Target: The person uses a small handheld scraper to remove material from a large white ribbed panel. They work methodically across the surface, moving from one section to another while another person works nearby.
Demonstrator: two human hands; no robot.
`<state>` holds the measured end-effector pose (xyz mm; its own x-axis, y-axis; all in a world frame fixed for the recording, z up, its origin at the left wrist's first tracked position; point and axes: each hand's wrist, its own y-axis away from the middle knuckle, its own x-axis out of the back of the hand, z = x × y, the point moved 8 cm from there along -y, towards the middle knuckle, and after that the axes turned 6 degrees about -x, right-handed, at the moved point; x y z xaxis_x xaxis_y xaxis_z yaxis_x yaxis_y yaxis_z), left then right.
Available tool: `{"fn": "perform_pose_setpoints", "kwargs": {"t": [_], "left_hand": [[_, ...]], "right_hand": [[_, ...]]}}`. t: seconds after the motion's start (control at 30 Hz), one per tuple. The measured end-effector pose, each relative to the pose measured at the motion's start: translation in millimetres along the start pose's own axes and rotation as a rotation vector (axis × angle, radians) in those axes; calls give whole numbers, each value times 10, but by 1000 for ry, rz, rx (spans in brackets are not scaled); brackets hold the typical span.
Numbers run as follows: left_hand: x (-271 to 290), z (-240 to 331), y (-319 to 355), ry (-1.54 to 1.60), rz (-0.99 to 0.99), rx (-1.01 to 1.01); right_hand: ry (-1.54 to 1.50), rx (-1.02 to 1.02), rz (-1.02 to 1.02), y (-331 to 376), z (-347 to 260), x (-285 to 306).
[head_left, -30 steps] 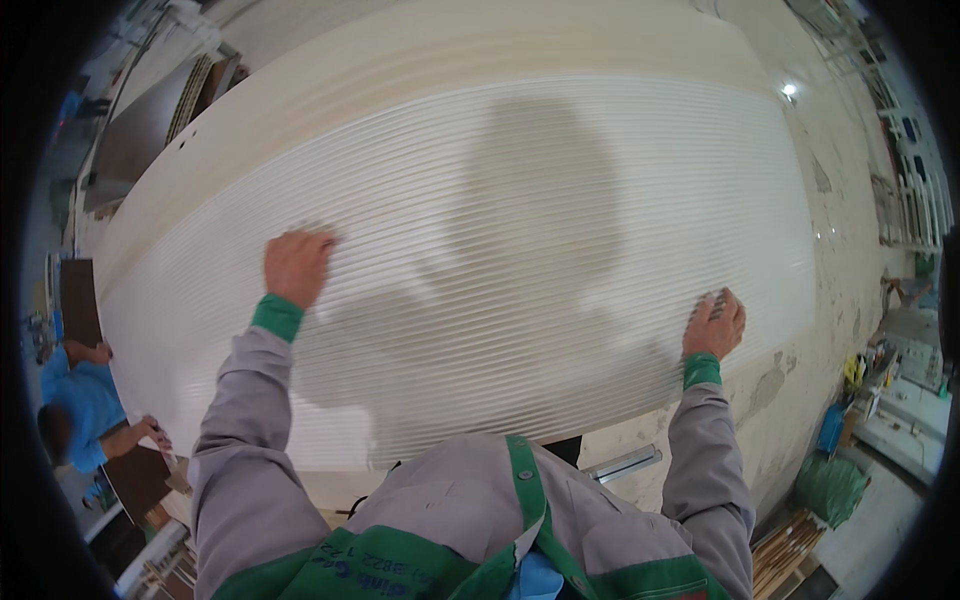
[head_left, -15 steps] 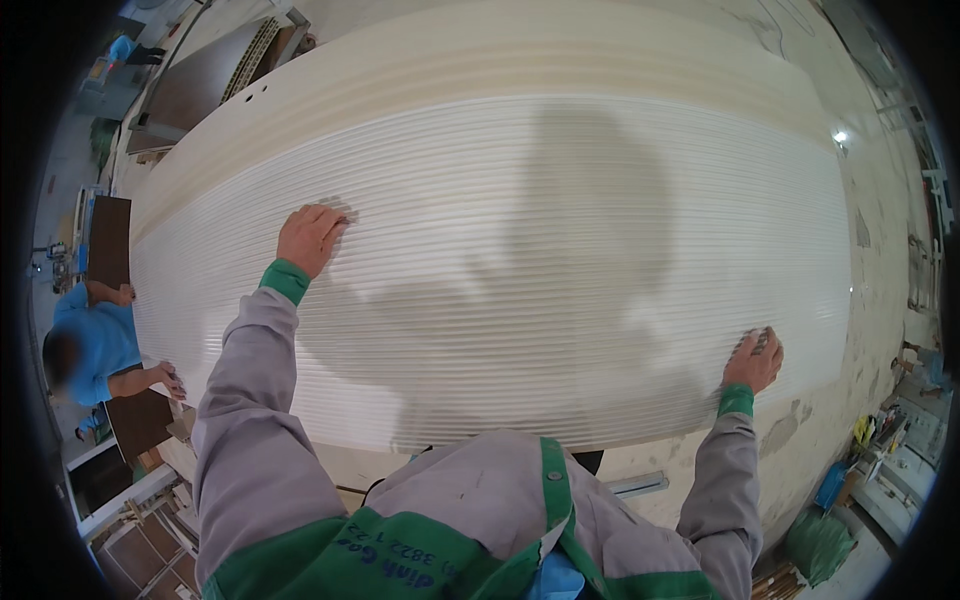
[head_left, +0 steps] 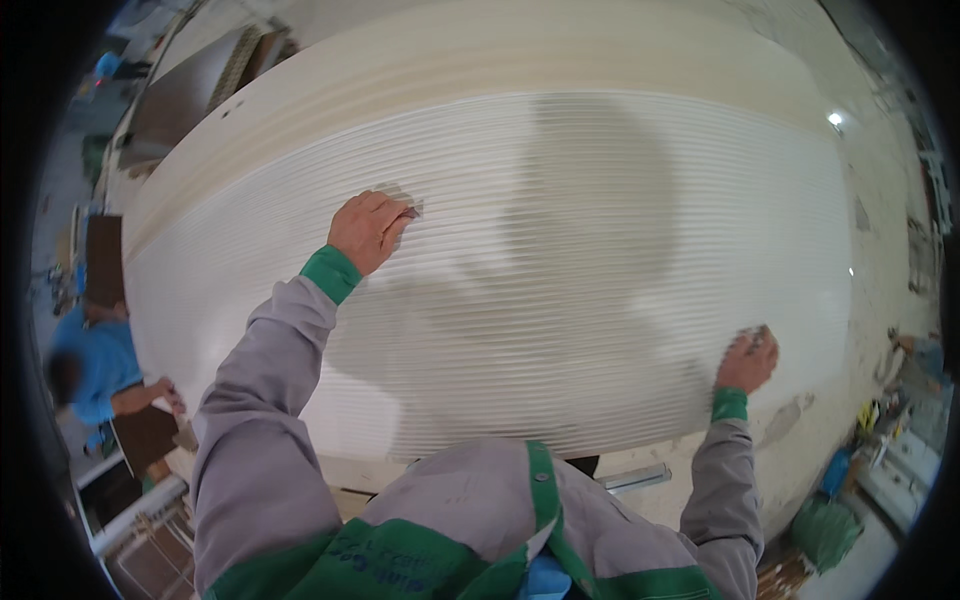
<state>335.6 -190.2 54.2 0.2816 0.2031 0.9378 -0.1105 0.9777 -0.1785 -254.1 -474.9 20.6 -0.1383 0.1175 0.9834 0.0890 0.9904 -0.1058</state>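
Observation:
A large white panel point(head_left: 460, 380) with fine parallel ridges lies flat before me. My left hand point(head_left: 368, 232) is closed on a small dark flat piece point(head_left: 416, 210), pressed to the ridges left of the middle. Only an edge of that piece shows past the fingers; its kind cannot be made out. Farther right and nearer to me, my right hand point(head_left: 747, 360) rests on the panel with its fingers bent together. What those fingers hold, if anything, is hidden. My shadow falls over the middle of the panel.
At the left end a person in blue point(head_left: 105, 355) has a hand beside the panel. Dark boards point(head_left: 185, 100) are stacked at the far left. A metal bar point(head_left: 637, 479) lies by the near edge. A green bundle point(head_left: 826, 530) sits at the lower right.
My left hand has slid right along the ridges with the small dark piece. My right hand has shifted slightly left. The view has tilted a little.

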Motion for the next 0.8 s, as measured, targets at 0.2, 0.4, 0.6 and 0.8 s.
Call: {"fn": "perform_pose_setpoints", "kwargs": {"t": [0.2, 0.4, 0.6, 0.8], "left_hand": [[-698, 1258, -1476, 182, 162, -168], [-1632, 2637, -3136, 188, 70, -176], [-2002, 3641, -4234, 132, 43, -140], [-1844, 2895, -3424, 93, 74, -265]], "right_hand": [[21, 33, 40, 56, -28, 36], [27, -3, -42, 34, -88, 56], [-39, -37, -54, 19, -57, 85], [-69, -9, 11, 47, -91, 175]]}}
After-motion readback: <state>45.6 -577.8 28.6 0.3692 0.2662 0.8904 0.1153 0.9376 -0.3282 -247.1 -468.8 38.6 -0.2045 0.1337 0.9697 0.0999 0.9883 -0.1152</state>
